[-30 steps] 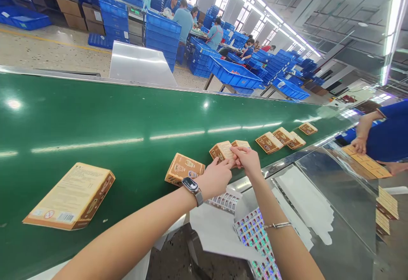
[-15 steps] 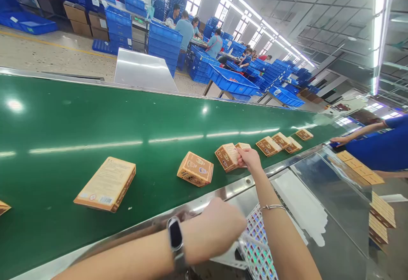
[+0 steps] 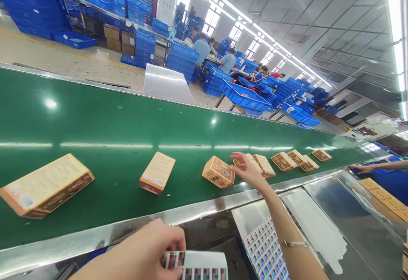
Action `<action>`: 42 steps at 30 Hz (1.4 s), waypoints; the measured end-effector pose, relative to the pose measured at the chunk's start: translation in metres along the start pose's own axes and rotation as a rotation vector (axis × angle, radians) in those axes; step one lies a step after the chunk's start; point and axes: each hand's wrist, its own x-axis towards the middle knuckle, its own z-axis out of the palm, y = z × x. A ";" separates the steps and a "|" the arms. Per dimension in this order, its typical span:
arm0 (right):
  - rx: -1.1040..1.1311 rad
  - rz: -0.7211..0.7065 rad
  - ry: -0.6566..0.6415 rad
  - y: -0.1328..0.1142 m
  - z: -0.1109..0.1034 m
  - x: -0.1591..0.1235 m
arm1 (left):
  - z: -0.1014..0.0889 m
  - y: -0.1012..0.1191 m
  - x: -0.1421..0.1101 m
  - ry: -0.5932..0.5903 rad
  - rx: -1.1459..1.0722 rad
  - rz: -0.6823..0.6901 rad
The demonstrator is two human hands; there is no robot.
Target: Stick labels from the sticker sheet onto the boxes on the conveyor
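Observation:
A green conveyor belt [image 3: 95,118] carries several tan cartons past me. My right hand [image 3: 250,171] reaches over its near edge with fingers stretched out, resting on one small carton [image 3: 239,161]. Another carton [image 3: 218,172] lies just left of that hand, and one more [image 3: 264,165] just right of it. My left hand [image 3: 149,250] is low at the front, below the belt, closed on a strip of small printed stickers [image 3: 197,267]. A larger sheet of the same stickers [image 3: 266,250] lies on the steel table under my right forearm.
Further cartons lie on the belt at left [image 3: 47,186], [image 3: 157,173] and right [image 3: 296,157]. White backing paper [image 3: 318,229] is on the table. A co-worker's hand [image 3: 360,168] reaches in at right near flat cartons [image 3: 385,197]. Blue crates [image 3: 245,95] and seated people are beyond.
My left hand has pulled back from the carton on the belt, dropped below the edge and taken hold of a sticker strip. My right hand stayed at the carton and its fingers have spread.

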 end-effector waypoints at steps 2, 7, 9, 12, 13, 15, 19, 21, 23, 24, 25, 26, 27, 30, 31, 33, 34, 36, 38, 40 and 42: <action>-0.070 -0.143 -0.062 -0.003 0.020 -0.015 | -0.004 -0.006 -0.009 0.022 -0.019 -0.008; -0.233 -0.231 0.077 -0.016 0.080 -0.063 | -0.008 -0.005 -0.020 0.019 -0.029 0.018; -0.336 -0.315 0.148 -0.028 0.101 -0.083 | -0.009 -0.003 -0.020 0.015 -0.004 0.016; -0.461 -0.408 0.242 -0.050 0.127 -0.104 | -0.010 0.001 -0.018 -0.006 0.009 0.016; -0.464 -0.419 0.251 -0.057 0.134 -0.108 | -0.011 0.002 -0.017 -0.014 0.012 0.011; -0.407 -0.476 0.233 -0.071 0.147 -0.113 | -0.011 0.003 -0.016 -0.029 0.017 -0.003; -0.116 -0.748 0.118 -0.086 0.155 -0.109 | -0.012 0.001 -0.019 -0.035 0.004 -0.002; -0.029 -0.742 0.155 -0.081 0.147 -0.098 | -0.012 -0.001 -0.021 -0.016 -0.024 0.004; 0.037 -0.577 0.217 -0.069 0.132 -0.078 | -0.013 -0.004 -0.024 0.007 -0.049 -0.006; 0.088 -0.450 0.187 -0.061 0.124 -0.066 | -0.013 -0.005 -0.024 0.019 -0.053 -0.013; 0.154 -0.351 0.087 -0.054 0.116 -0.055 | -0.013 -0.006 -0.024 0.029 -0.053 -0.019; 0.208 -0.304 -0.056 -0.048 0.109 -0.044 | -0.013 -0.007 -0.024 0.034 -0.053 -0.021; 0.221 -0.291 -0.186 -0.043 0.104 -0.036 | -0.013 -0.007 -0.024 0.037 -0.058 -0.020; 0.175 -0.327 -0.359 -0.037 0.099 -0.031 | -0.009 -0.009 -0.022 0.052 -0.088 -0.006; 0.156 -0.342 -0.346 -0.037 0.101 -0.036 | -0.007 -0.010 -0.022 0.056 -0.099 0.002; 0.130 -0.360 -0.292 -0.042 0.110 -0.054 | -0.004 -0.012 -0.023 0.065 -0.115 0.018; 0.117 -0.358 -0.254 -0.046 0.117 -0.065 | -0.002 -0.013 -0.025 0.063 -0.125 0.025; 0.101 -0.348 -0.192 -0.057 0.135 -0.085 | 0.002 -0.014 -0.030 0.065 -0.149 0.026; 0.119 -0.348 -0.159 -0.074 0.157 -0.100 | 0.004 -0.016 -0.037 0.072 -0.175 0.008; 0.180 -0.375 -0.192 -0.095 0.176 -0.107 | 0.005 -0.018 -0.043 0.073 -0.205 -0.017; 0.283 -0.418 -0.321 -0.115 0.188 -0.106 | 0.004 -0.022 -0.049 0.104 -0.219 -0.054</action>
